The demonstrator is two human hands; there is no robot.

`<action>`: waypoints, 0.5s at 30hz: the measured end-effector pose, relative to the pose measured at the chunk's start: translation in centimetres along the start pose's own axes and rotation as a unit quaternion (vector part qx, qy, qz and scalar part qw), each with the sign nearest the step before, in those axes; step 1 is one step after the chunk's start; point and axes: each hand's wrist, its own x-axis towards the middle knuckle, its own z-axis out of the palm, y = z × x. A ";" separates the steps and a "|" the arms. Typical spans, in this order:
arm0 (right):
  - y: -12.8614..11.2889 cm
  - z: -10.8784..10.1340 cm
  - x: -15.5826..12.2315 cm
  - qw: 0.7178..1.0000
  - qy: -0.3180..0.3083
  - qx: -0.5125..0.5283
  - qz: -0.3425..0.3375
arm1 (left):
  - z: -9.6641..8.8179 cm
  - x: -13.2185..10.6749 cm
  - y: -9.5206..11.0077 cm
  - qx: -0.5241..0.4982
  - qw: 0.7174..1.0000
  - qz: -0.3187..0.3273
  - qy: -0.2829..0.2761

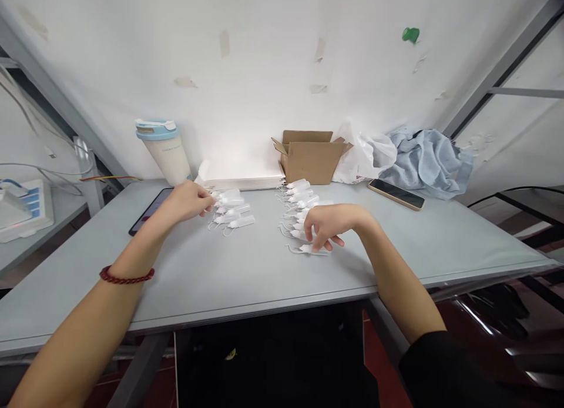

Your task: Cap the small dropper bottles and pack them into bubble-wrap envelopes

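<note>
Small white squeeze bottles with thin nozzles and looped cap straps lie on the grey table in two groups. My left hand [189,200] is at the left group [238,209], its thumb and fingers pinched together by the nozzle ends. What sits in that pinch is too small to make out. Over the right group [304,203] hovers my right hand [330,223], fingers bent downward and apart. Its fingertips touch or nearly touch the nearest bottle [308,250], and the hand hides part of several others.
Along the wall stand a blue-lidded cup [167,155], a white flat stack [242,176], an open cardboard box [311,161], a plastic bag [363,155] and a light blue cloth [429,161]. One phone [396,194] lies at right; another phone [147,214] is partly behind my left arm.
</note>
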 end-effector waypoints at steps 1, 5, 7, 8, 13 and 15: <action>-0.1 0.1 0.0 1.000 -0.001 -0.004 0.006 | 0.0 0.1 -0.1 0.018 1.000 0.002 -0.010; -0.5 0.6 0.2 0.999 -0.001 -0.030 0.021 | 0.2 0.3 -0.1 0.041 0.998 0.016 -0.045; -0.8 0.8 0.2 0.999 0.003 -0.042 0.024 | 0.2 0.2 -0.1 0.043 0.998 0.015 -0.041; -0.9 0.9 0.3 0.998 0.005 -0.050 0.025 | 0.2 0.2 -0.1 0.044 0.998 0.012 -0.034; -1.1 1.3 0.8 0.994 0.029 -0.101 0.002 | 0.3 0.0 0.1 0.048 0.999 -0.003 0.014; -1.1 1.4 1.2 0.992 0.064 -0.100 -0.037 | 0.4 -0.3 0.4 0.043 0.999 0.006 0.025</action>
